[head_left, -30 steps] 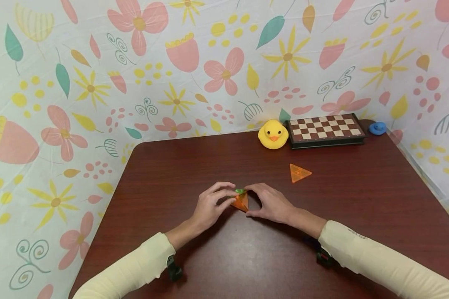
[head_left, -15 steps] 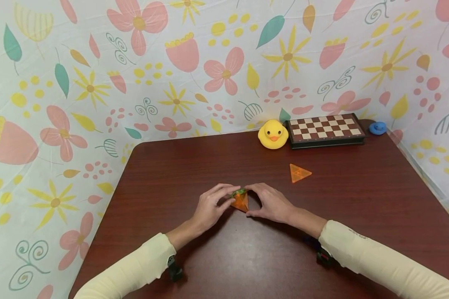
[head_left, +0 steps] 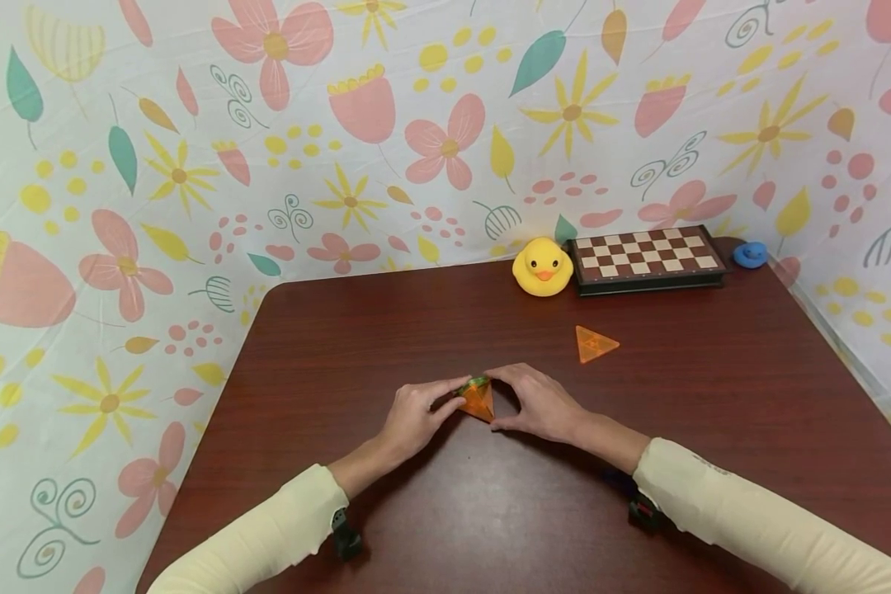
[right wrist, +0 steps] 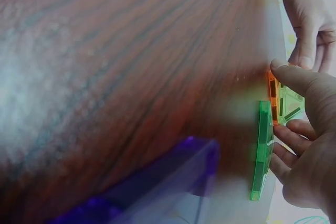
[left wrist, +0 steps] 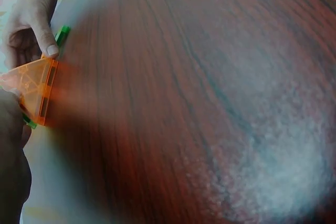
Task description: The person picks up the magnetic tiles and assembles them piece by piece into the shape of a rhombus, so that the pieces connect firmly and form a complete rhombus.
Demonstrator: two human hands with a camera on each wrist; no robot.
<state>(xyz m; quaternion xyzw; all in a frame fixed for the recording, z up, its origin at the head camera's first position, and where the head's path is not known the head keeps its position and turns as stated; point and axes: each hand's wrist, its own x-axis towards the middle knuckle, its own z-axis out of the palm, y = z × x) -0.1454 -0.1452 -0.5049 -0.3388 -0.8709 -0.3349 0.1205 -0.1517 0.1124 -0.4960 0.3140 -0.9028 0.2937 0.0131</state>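
And there on the brown table [head_left: 327, 338], left hand [head_left: 413, 419] pinching the left side of the orange-and-green tile build [head_left: 479, 401], right hand [head_left: 540, 403] gripping its right side, thumb at the near corner, while a loose orange triangle [head_left: 596, 345] lies flat beyond, short of the chessboard [head_left: 646, 254]

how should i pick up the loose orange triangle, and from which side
I'd pinch the loose orange triangle by its left edge and right-pointing corner, since it seems to lie flat on the table. Coming from above on the near side looks best; the yellow duck and checkered board sit behind; the right hand is nearer.
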